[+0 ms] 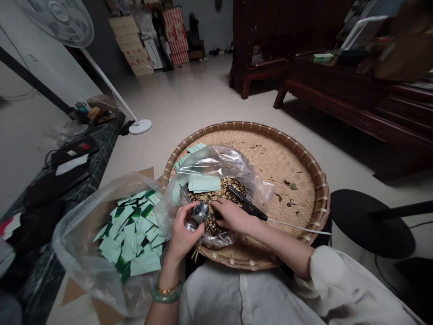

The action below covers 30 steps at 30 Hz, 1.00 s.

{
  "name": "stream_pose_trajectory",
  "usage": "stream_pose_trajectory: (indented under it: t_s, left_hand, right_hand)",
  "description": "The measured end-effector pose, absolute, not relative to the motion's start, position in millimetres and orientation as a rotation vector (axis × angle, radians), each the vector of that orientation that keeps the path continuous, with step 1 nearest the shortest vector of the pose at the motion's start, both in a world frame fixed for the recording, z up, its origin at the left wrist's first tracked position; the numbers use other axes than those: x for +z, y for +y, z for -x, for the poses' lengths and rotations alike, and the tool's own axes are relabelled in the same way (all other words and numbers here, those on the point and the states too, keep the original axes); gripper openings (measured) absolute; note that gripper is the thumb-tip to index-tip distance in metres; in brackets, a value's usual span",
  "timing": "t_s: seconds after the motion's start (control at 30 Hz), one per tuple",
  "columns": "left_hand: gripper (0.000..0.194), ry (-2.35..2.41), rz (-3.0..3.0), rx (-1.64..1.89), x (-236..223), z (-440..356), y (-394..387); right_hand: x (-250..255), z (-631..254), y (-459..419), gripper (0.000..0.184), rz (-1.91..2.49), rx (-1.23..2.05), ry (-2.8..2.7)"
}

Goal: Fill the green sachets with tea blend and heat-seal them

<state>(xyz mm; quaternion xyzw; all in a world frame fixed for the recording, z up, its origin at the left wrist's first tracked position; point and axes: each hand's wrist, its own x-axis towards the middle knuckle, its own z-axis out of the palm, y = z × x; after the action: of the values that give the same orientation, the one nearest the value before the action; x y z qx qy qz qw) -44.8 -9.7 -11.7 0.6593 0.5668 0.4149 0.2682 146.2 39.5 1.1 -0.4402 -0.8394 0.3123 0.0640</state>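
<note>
My left hand (185, 228) is closed around a small silvery foil pouch (200, 212), its mouth facing up. Beside it, my right hand (233, 215) has its fingers curled into a loose dried mix (213, 223) of pale and dark bits; the fingertips are partly hidden. The mix lies in an open clear plastic bag (223, 158) on a round bamboo tray (287, 153). A stack of light green packets (204, 183) rests on the mix. Right of it lies a black clamp-like tool (248, 203) with a white cord, just beyond my right hand.
Left of the tray, a large plastic bag (81, 225) holds many green packets (135, 230). A white standing fan (140, 126) is at the back left, near a dark stone ledge (84, 180). Dark wooden furniture (338, 95) stands at the right, above a black round base (368, 221).
</note>
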Motion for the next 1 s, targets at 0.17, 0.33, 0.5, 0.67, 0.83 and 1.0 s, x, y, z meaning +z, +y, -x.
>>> stream_pose_trajectory:
  t_s: [0.17, 0.33, 0.5, 0.67, 0.83, 1.0]
  left_hand:
    - [0.043, 1.532, -1.763, 1.139, -13, 46, -10]
    - [0.045, 1.55, -1.727, 1.157, -14, 47, -10]
    - [0.045, 1.542, -1.703, 1.176, -14, 46, -9]
    - [0.046, 1.543, -1.688, 1.179, -15, 46, -9]
    - [0.047, 1.552, -1.681, 1.164, -15, 44, -8]
    - [0.046, 1.549, -1.802, 1.121, -9, 38, -6]
  right_hand:
    - [-7, -141, 47, 0.031, 1.228, 0.995, -2.372]
    - [-11, -142, 43, 0.068, 1.182, 1.075, -2.335]
    - [-11, -139, 40, 0.043, 1.192, 1.053, -2.338]
    - [-12, -140, 43, 0.026, 1.206, 1.081, -2.231]
    - [-10, -154, 47, 0.022, 1.233, 1.176, -2.03]
    - [18, -175, 46, 0.021, 1.202, 1.241, -1.911]
